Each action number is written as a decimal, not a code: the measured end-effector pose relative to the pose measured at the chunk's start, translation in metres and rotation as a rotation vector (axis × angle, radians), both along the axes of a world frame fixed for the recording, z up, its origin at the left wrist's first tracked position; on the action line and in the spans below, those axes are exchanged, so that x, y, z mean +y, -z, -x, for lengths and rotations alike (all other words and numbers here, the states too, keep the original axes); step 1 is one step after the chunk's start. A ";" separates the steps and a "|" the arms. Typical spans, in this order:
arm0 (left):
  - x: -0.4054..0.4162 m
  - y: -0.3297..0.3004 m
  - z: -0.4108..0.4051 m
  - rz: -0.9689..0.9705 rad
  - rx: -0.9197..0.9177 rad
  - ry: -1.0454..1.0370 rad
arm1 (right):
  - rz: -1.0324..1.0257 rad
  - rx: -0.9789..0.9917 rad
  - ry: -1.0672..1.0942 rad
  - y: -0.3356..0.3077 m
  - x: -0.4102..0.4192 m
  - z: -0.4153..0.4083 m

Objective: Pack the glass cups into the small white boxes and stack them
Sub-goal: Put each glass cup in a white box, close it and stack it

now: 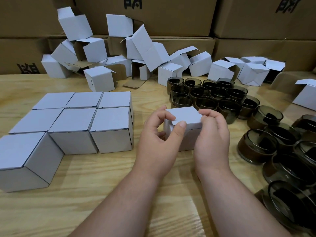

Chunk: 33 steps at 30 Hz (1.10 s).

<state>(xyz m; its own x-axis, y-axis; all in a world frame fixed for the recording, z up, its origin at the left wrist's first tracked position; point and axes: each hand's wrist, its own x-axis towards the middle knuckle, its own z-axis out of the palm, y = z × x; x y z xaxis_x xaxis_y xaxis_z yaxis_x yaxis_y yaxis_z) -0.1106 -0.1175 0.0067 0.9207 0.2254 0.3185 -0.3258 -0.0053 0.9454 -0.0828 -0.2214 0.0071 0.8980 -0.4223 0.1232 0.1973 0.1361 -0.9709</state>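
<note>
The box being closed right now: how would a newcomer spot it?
Start from the wooden table, right of the grid of closed white boxes. It is the small white box standing apart, gripped by the left hand and right hand.

Light wooden table (pixel 109 199): closed white boxes (pixel 77 124) left of the dark glass cups (pixel 213 94), open empty boxes (pixel 119 53) heaped behind both.

My left hand (pixel 158 134) and right hand (pixel 212 134) grip small white box (pixel 185 117) on wooden table (pixel 102 194). Closed boxes (pixel 82 124) grouped at left. Dark glass cups (pixel 213 94) clustered at right. Open boxes (pixel 119 53) piled behind.
</note>
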 end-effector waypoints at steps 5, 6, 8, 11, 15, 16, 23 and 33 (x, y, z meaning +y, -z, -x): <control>-0.001 0.000 -0.001 0.015 0.020 -0.003 | 0.004 0.020 -0.002 0.000 -0.001 0.001; -0.001 0.001 -0.001 0.025 0.022 0.002 | 0.004 0.020 -0.003 -0.001 -0.001 0.001; -0.001 0.001 -0.002 0.036 0.023 0.009 | 0.000 0.025 -0.007 -0.001 -0.001 0.001; -0.001 0.002 -0.002 0.024 0.015 0.008 | 0.013 0.035 -0.007 0.000 -0.001 0.001; -0.002 0.003 -0.001 -0.006 0.006 0.007 | 0.016 0.059 0.000 0.001 -0.001 0.000; -0.002 0.003 -0.002 -0.008 0.007 0.005 | 0.017 0.060 0.002 0.001 -0.001 0.000; -0.001 0.005 -0.003 -0.024 0.020 0.001 | 0.003 0.090 -0.015 -0.001 0.002 0.002; 0.001 0.008 -0.005 0.140 0.040 0.074 | -0.010 0.042 -0.105 -0.007 0.004 0.008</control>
<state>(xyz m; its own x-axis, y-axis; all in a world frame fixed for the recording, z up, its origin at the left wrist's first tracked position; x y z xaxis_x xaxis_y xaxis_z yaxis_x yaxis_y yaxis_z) -0.1057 -0.1160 -0.0010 0.9478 0.1958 0.2517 -0.2826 0.1502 0.9474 -0.0907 -0.2169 0.0142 0.9417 -0.3266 0.0805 0.1402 0.1635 -0.9765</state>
